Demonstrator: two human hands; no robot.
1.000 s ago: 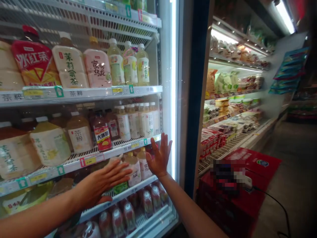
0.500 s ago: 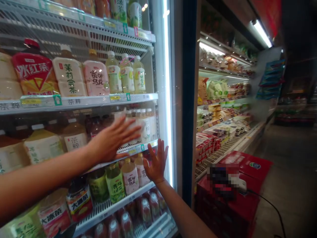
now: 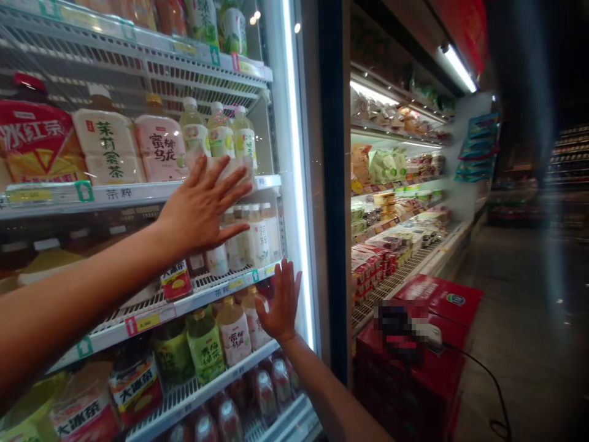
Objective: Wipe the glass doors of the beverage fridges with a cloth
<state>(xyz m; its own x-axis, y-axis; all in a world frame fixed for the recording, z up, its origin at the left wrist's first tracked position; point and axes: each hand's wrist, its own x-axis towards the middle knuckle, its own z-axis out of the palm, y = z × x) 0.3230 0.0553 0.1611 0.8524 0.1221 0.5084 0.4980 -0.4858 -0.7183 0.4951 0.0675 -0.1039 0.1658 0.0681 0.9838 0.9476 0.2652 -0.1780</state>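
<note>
From my head camera, my left hand (image 3: pixel 200 202) is open wide with the fingers spread, palm toward the glass door of the drinks cooler (image 3: pixel 271 141), and it has hold of nothing. It lies flat on the glass or just off it; I cannot tell which. My right hand (image 3: pixel 280 301) is spread open too, fingers pointing up, and it also holds nothing. It sits lower on the same glass door, close to the door's lit edge strip (image 3: pixel 294 184), and again I cannot tell whether the palm touches.

Behind the glass door, my left fingers cover part of a row of pale plastic tea bottles (image 3: pixel 221 138) on a white wire shelf (image 3: pixel 151 193). Just beneath that hand stand milky bottles with white caps (image 3: pixel 251 239). My right hand is nearest a peach oolong bottle (image 3: pixel 234 331) on the shelf below, with a green tea bottle (image 3: pixel 205 347) beside it.

To the right of the glass door, an open chilled case (image 3: pixel 396 184) holds packaged food. Red cartons (image 3: pixel 437 294) are stacked in front of it, with a pixelated object (image 3: pixel 400 328) on top and a black cable (image 3: pixel 473 368) trailing off it.
</note>
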